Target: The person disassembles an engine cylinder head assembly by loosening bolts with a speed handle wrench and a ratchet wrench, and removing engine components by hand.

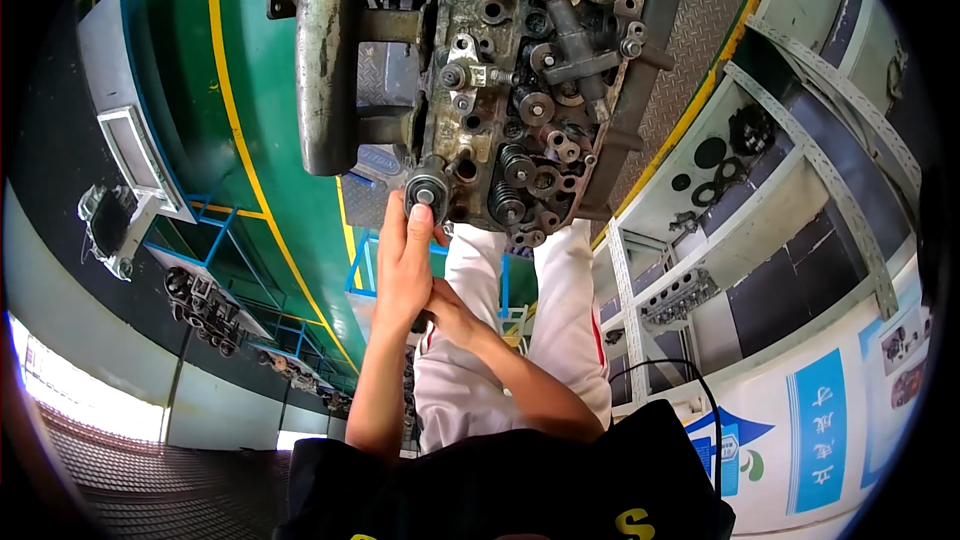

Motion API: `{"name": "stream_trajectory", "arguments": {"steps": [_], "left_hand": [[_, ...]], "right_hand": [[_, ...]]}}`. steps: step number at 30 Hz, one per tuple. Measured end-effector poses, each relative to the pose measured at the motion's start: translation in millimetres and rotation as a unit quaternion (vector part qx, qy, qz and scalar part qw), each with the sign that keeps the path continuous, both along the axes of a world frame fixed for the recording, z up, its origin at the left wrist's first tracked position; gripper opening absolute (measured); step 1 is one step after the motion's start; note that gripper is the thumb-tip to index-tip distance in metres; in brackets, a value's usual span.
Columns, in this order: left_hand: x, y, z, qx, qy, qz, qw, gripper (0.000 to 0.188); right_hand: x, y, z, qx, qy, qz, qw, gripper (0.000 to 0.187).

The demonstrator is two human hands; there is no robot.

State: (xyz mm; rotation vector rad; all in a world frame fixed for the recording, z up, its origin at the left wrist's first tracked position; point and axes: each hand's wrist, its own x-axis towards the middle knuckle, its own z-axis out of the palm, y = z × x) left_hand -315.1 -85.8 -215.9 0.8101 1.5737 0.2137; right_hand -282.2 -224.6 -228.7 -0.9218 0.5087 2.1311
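Observation:
An oily engine cylinder head with valve springs exposed fills the upper middle, its near end toward me. At its near left corner is a round metal fitting with a bolt-like centre. My left hand grips this fitting, thumb pressed on its centre and fingers along its left side. My right hand is closed below, close to the left wrist. Something dark shows at its fingers, but most of it is hidden behind the left hand.
A thick manifold pipe runs along the head's left side. On the right, a metal shelf bears several engine parts. Engine assemblies and blue frames stand at the left. Yellow lines cross the green floor. A black cable hangs at lower right.

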Motion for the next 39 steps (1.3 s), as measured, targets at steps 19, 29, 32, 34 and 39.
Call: {"name": "stream_trajectory", "arguments": {"steps": [19,29,32,34,39], "left_hand": [[46.3,-24.8,0.4,0.009,0.124,0.182,0.975,0.050],[36.4,-5.3,9.2,0.035,0.027,0.151,0.988,0.029],[28.1,-3.7,7.9,0.026,-0.003,0.149,0.988,0.029],[28.0,-9.1,9.2,0.037,-0.017,0.191,0.981,0.034],[14.6,-15.1,38.9,0.111,-0.017,0.132,0.985,0.051]], "right_hand": [[135.4,31.2,14.8,0.073,-0.082,0.288,0.951,0.026],[162.4,30.5,14.1,0.143,-0.228,0.317,0.910,0.040],[181.9,42.1,13.4,0.135,-0.255,0.335,0.897,0.043],[177.7,35.0,9.2,0.163,-0.235,0.346,0.894,0.042],[130.4,13.4,36.2,0.166,-0.209,0.264,0.927,0.036]]}}
